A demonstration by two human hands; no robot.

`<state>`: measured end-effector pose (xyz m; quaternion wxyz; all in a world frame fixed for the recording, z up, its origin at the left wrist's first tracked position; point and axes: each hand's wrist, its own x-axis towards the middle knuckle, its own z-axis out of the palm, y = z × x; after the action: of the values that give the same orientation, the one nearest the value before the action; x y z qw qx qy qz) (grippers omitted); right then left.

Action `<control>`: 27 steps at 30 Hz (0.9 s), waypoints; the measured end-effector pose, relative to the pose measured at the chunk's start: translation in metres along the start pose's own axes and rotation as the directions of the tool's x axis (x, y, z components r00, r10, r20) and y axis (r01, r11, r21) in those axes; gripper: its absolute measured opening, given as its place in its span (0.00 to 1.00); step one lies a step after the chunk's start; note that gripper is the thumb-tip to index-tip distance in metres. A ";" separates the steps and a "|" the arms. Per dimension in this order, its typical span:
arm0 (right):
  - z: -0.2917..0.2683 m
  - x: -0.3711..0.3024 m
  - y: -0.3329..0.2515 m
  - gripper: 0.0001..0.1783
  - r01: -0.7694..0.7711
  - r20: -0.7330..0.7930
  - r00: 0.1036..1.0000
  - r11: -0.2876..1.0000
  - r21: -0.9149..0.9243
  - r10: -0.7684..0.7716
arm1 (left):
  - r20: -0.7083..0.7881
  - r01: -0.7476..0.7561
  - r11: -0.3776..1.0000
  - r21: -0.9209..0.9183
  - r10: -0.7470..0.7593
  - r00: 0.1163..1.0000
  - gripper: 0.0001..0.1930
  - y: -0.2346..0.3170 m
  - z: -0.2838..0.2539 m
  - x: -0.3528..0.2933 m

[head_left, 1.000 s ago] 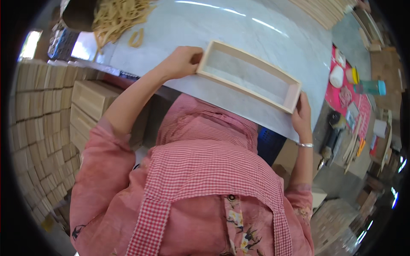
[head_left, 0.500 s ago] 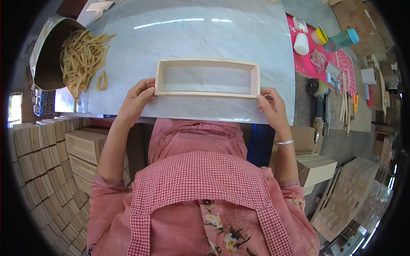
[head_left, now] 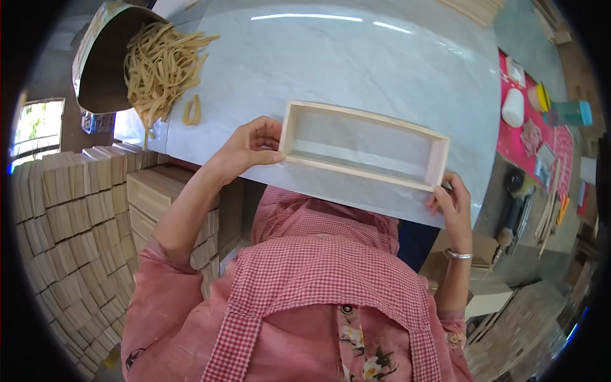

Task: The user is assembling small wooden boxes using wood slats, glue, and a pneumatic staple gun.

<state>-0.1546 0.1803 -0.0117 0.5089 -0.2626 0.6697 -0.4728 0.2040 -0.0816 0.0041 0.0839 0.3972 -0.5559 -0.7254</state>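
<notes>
A long, pale wooden rectangular frame (head_left: 359, 172) rests on or just above the grey marbled table (head_left: 267, 70), near its front edge. Through its opening the table surface shows. My left hand (head_left: 245, 149) grips the frame's left end, thumb at the near corner and fingers behind. At the opposite end, my right hand (head_left: 453, 204) pinches the near right corner between thumb and fingers. Left of the frame, a heap of tan rubber bands (head_left: 165, 67) spills from a tipped container (head_left: 102, 76). One loose band (head_left: 191, 110) lies apart from the heap.
Stacked wooden pieces (head_left: 70, 223) fill the lower left beside the table. To the right, a pink surface (head_left: 507, 130) holds a white bottle (head_left: 513, 107), a teal-lidded cup (head_left: 569, 113) and a crumpled cloth (head_left: 531, 138). Thin wooden strips (head_left: 474, 7) lie at the far right of the table.
The view has turned, so the table and frame now appear slanted and farther right. Both hands keep their places at the frame's ends.
</notes>
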 end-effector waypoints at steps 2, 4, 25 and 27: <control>0.001 0.002 0.000 0.11 0.053 0.004 0.999 0.999 0.002 -0.053 | 0.021 0.012 0.999 0.053 -0.013 1.000 0.19 0.002 0.000 -0.002; 0.001 0.000 0.002 0.11 0.070 -0.006 0.998 0.998 0.000 -0.070 | 0.003 0.020 0.999 0.033 -0.020 1.000 0.19 -0.001 -0.001 -0.008; -0.069 0.110 -0.031 0.18 0.268 -0.363 0.616 0.619 -0.738 -0.699 | -0.416 -0.030 0.987 0.156 0.094 0.904 0.15 0.014 0.038 0.034; -0.133 0.158 -0.017 0.25 -0.009 -0.375 0.275 0.388 -0.922 -0.885 | -0.506 -0.035 0.969 0.245 0.159 0.848 0.14 0.009 0.050 0.025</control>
<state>-0.3354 0.0902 -0.0601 -0.2721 -0.3831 0.8241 -0.3164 0.1505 -0.0620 0.0031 0.2225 0.5571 -0.6108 -0.5168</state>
